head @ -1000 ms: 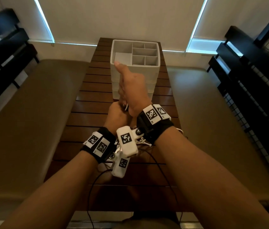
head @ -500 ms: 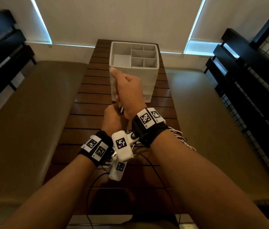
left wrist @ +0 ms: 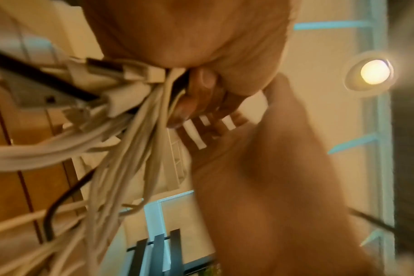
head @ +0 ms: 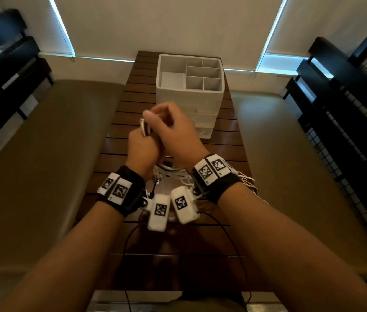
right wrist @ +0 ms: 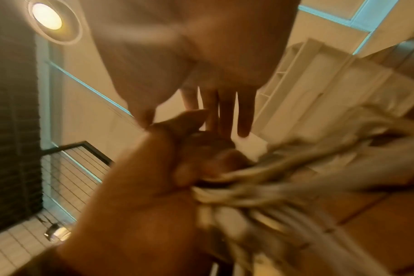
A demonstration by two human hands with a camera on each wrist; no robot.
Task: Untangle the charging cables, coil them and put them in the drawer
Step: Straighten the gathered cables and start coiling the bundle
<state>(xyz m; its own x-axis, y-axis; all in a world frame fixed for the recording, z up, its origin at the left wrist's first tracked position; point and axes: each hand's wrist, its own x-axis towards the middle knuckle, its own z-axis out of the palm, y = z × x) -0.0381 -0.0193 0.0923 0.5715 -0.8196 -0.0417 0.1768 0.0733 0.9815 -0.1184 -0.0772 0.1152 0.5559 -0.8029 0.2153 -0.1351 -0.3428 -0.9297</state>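
A bundle of white charging cables (left wrist: 130,140) is gripped in my left hand (head: 143,147), which is closed into a fist above the wooden table (head: 119,122). A white loop (head: 143,129) sticks out above the fist. Several plugs (left wrist: 130,74) crowd at the palm, and loose strands (head: 171,174) hang under both wrists. My right hand (head: 169,127) arches over the left fist. Its fingers (right wrist: 225,112) hang fairly straight and its thumb (right wrist: 142,112) touches the left hand; I see no cable between them. The white drawer unit (head: 189,102) stands just behind the hands, drawers closed, top tray bare.
Tan padded benches (head: 42,154) (head: 290,143) run along both sides of the narrow table. Black shelving (head: 2,64) stands at the left and black racks with wire mesh (head: 347,97) at the right. Thin black camera leads (head: 130,239) hang from my wrists towards me.
My right hand has come down from a raised, thumb-up pose before the drawer unit and swung left over the left fist. The left hand rose a little, and the white loop now shows.
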